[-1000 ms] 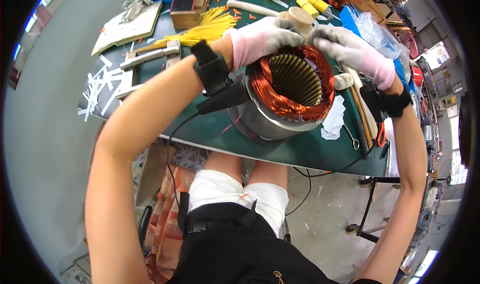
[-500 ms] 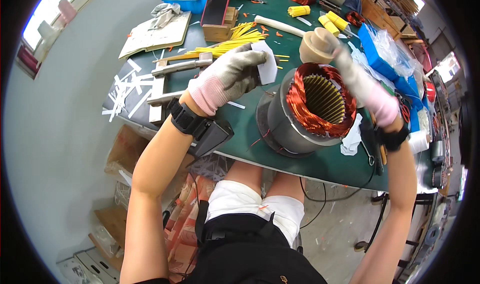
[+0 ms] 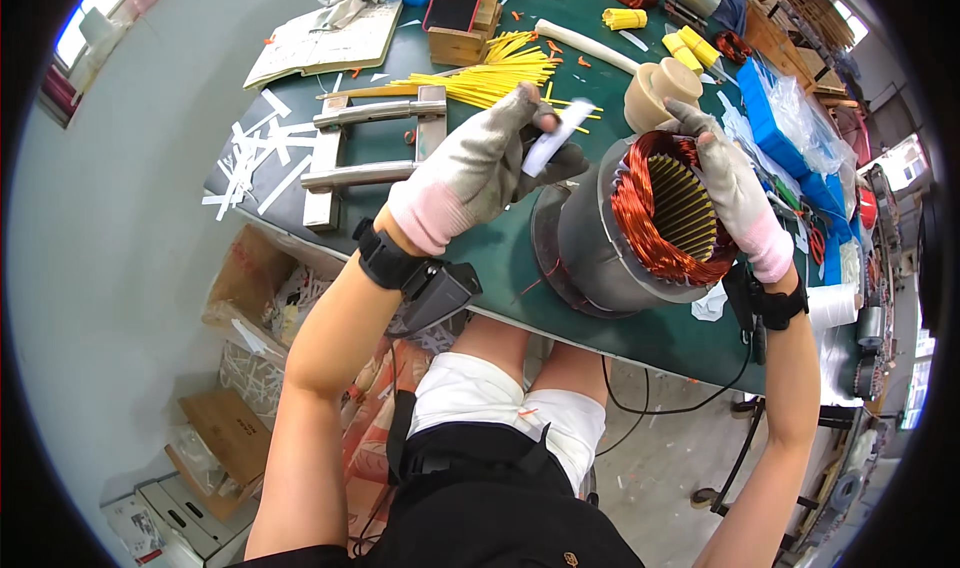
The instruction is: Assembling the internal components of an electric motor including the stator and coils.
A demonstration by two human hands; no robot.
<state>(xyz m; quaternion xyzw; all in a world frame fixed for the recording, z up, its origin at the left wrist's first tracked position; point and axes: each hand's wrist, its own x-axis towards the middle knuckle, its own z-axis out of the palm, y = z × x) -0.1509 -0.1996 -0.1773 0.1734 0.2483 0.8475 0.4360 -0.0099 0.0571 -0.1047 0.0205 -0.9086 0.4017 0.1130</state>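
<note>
My left hand (image 3: 490, 163), in a grey-coated glove with a pink cuff, pinches a small white slip of insulating paper (image 3: 556, 140) that is blurred. It is above the table, left of a motor stator (image 3: 590, 233). The stator is a dark grey cylinder tilted toward me, with red-brown copper windings (image 3: 645, 218) round its opening and yellowish slot liners (image 3: 680, 208) inside. My gloved right hand (image 3: 728, 178) lies at the right side of the windings, its fingers stretched out and apart along their far right edge. Nothing shows in its fingers.
Left of the stator stand a metal clamp frame (image 3: 375, 113), yellow sleeving strips (image 3: 500, 73) and white paper strips (image 3: 250, 158). Behind are a phone on a wooden block (image 3: 465, 43), an open notebook (image 3: 330, 43) and a tan stepped cylinder (image 3: 655, 93). A blue bin (image 3: 765, 108) stands at right.
My right hand has come down from its blurred sweep onto the stator's right side. The paper in my left hand has turned nearly edge-on. The whole view has shifted slightly.
</note>
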